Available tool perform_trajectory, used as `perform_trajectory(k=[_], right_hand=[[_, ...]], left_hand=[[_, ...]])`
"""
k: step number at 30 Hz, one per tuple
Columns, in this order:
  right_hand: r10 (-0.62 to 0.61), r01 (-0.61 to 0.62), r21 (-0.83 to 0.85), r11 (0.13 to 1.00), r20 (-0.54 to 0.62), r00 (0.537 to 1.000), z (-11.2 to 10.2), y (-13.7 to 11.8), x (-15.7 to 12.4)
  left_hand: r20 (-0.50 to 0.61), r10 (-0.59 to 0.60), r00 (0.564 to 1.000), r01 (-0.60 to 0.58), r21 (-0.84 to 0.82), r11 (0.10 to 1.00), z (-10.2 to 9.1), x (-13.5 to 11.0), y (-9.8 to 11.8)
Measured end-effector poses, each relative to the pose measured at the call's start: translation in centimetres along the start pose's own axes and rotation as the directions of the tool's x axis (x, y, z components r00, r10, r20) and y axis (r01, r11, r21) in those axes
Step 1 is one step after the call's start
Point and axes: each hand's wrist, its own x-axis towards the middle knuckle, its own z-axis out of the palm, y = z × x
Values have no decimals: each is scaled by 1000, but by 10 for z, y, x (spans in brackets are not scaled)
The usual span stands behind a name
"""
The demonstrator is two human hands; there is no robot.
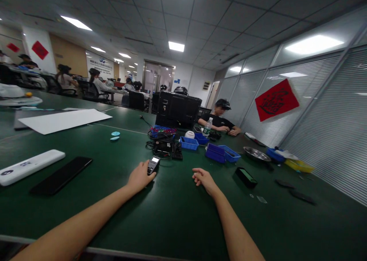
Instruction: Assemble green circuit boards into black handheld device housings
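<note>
The device [153, 164] sits in the left hand [140, 176], grip seemingly clamped; right hand [203, 178] loose.

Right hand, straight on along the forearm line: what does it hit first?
The right hand points up-table across the green table. First in line looks like the small blue bin, with the white ball just behind it. Depth is unclear, so treat this as likely.
</note>
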Motion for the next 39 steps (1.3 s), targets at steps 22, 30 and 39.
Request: perform_trajectory(k=[22, 30, 39], right_hand=[[-283, 86, -787, 611, -116, 952, 59, -27, -22], [-137, -179, -860, 478, -275, 952, 34, -31, -16], [-26, -436, -775, 457, -502, 865, -29, -19, -7]], left_hand=[[10, 599, 801, -564, -324, 760, 55, -19, 88], [39, 616, 787, -602, -169, 780, 46, -17, 83], [87, 618, 782, -603, -145, 784, 34, -21, 86]])
